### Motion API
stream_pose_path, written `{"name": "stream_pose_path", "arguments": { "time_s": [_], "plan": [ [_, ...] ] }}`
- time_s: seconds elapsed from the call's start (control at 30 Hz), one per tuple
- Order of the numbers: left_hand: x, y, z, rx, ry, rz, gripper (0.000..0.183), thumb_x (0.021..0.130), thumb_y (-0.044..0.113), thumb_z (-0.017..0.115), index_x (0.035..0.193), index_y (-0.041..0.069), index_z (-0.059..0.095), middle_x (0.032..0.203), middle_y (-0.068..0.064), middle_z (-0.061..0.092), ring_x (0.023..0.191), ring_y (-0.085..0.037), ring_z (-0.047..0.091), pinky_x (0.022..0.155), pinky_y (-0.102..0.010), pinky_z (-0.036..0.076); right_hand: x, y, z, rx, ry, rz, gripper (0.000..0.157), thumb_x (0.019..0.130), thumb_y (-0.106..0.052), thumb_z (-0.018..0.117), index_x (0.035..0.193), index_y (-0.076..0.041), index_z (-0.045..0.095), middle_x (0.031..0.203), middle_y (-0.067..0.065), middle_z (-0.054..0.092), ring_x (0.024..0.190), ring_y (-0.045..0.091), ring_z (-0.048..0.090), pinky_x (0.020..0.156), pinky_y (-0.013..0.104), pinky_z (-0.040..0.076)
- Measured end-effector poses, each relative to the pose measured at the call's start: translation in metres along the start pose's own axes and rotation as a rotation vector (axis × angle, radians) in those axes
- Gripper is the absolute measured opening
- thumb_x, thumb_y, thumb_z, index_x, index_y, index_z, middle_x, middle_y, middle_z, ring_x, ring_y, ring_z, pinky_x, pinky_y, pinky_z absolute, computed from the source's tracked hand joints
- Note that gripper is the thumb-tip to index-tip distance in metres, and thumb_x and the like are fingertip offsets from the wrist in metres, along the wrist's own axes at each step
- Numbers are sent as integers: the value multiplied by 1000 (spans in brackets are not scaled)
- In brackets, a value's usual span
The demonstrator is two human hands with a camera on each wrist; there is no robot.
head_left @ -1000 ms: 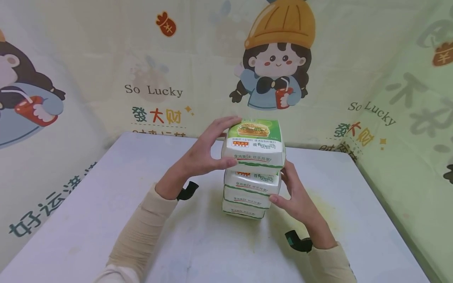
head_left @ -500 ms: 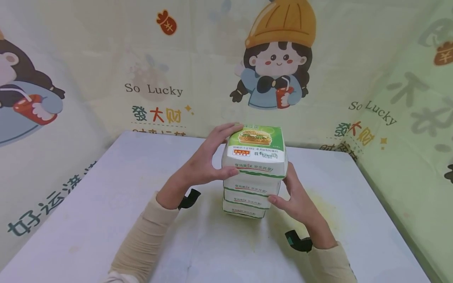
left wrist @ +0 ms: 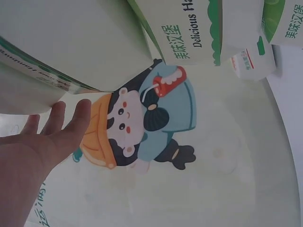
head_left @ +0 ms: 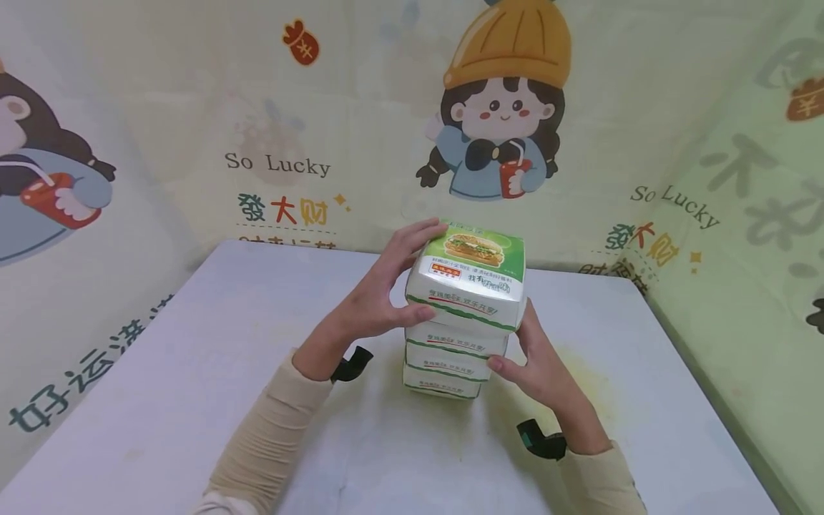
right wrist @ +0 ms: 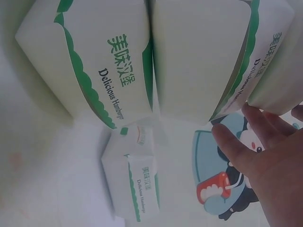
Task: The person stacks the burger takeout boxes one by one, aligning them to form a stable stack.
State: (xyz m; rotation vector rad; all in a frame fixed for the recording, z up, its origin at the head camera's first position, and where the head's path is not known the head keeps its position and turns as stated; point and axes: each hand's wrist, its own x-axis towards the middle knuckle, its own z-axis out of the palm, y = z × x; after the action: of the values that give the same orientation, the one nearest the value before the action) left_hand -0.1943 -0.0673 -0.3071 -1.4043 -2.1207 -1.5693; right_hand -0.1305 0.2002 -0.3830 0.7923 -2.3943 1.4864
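Paper burger boxes, white with green trim, form a stack on the white table (head_left: 270, 415). My left hand (head_left: 380, 293) grips the top box (head_left: 479, 282) by its left side, thumb at the front and fingers over the far edge. That box leans slightly, its right side lower in the head view, and sticks out past the ones below. My right hand (head_left: 543, 361) holds the right side of a lower box (head_left: 450, 365), thumb on the front corner; its other fingers are mostly hidden behind the stack. In the right wrist view, its fingers (right wrist: 229, 142) lie along the box edges.
Behind the stack, hidden from the head view, stands another burger box (right wrist: 135, 172). A printed cloth backdrop (head_left: 360, 107) hangs close past the table's far edge. Black curved mounts (head_left: 352, 363) stick out at both wrists.
The top box has come down onto the stack and shifted a little right and towards me, moved by my left hand. My right hand and the lower boxes have hardly moved.
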Motion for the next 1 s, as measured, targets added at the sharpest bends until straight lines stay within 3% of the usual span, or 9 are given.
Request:
{"name": "stream_pose_path", "arguments": {
  "time_s": [0.17, 0.33, 0.67, 0.83, 1.0],
  "plan": [
    [-1, 0, -1, 2, 0, 9, 89, 84, 67, 60, 151, 15, 34, 163, -2, 20, 148, -15, 22, 112, -53, 37, 0, -1, -1, 9, -3, 7, 87, 84, -11, 68, 153, -24, 18, 142, 0, 46, 125, 11, 47, 105, 74, 31],
    [-3, -1, -1, 8, 14, -1, 84, 84, 64, 62, 149, 16, 38, 162, 0, 22, 148, -14, 22, 112, -52, 39, -2, -1, -2, 17, -10, 11, 84, 83, -9, 68, 151, -23, 21, 140, 0, 47, 127, 9, 46, 108, 73, 28],
    [-4, -4, -4, -73, 7, 2, 93, 82, 64, 66, 152, 14, 31, 162, 0, 26, 149, -15, 23, 117, -50, 33, 0, 1, -2, 10, -6, 9, 89, 84, -12, 69, 155, -27, 17, 145, -1, 41, 129, 13, 43, 105, 73, 32],
    [-3, -6, -5, -139, -19, 3, 99, 80, 63, 69, 154, 15, 25, 162, 2, 21, 148, -17, 25, 117, -55, 30, 1, 0, -2, 11, -5, 18, 90, 84, -12, 69, 155, -27, 16, 145, -1, 42, 128, 12, 44, 105, 74, 31],
    [-3, -10, -4, -175, -51, 1, 96, 80, 42, 77, 155, 18, 22, 161, 3, 22, 144, -18, 29, 118, -55, 29, 2, 1, -4, 20, -15, 16, 89, 84, -13, 70, 155, -26, 17, 143, 0, 43, 129, 11, 43, 107, 74, 27]
  ]
}}
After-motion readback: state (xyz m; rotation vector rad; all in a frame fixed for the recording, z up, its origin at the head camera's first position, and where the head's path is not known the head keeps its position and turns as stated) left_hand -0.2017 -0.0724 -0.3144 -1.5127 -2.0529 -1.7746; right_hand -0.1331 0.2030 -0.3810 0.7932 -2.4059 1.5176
